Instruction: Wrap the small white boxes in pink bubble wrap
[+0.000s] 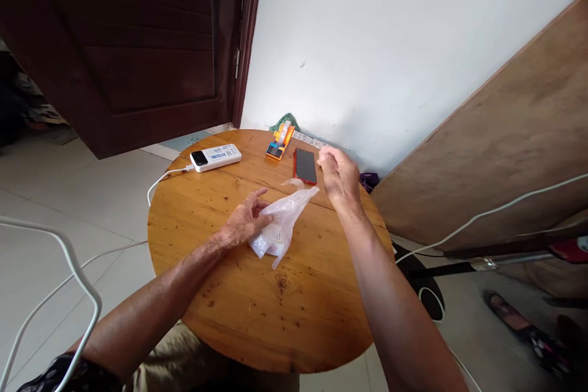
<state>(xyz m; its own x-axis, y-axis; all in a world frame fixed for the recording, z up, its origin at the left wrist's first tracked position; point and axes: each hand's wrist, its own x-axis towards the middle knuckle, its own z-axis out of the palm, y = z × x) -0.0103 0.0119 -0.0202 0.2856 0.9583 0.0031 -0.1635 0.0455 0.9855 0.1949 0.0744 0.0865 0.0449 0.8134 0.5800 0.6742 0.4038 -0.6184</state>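
A crinkled, see-through plastic wrap [287,217] lies near the middle of the round wooden table, with a pale, printed item [277,236] showing through it. My left hand [248,218] holds the wrap's left side, thumb on top and index finger stretched outward. A loose strip of the plastic sticks up toward the phone. Apart from the wrap, my right hand [339,179] is raised at the table's right side, its fingers curled closed. Whatever they may hold is hidden. Close by that hand lies a dark-screened phone with a red edge [305,166].
An orange and blue tape dispenser [280,140] stands at the table's [239,312] back edge. To its left is a white power bank [215,157] with a cable plugged in. White wall behind, dark door [151,61] at left, leaning brown board [496,128] at right. Cables cross the floor.
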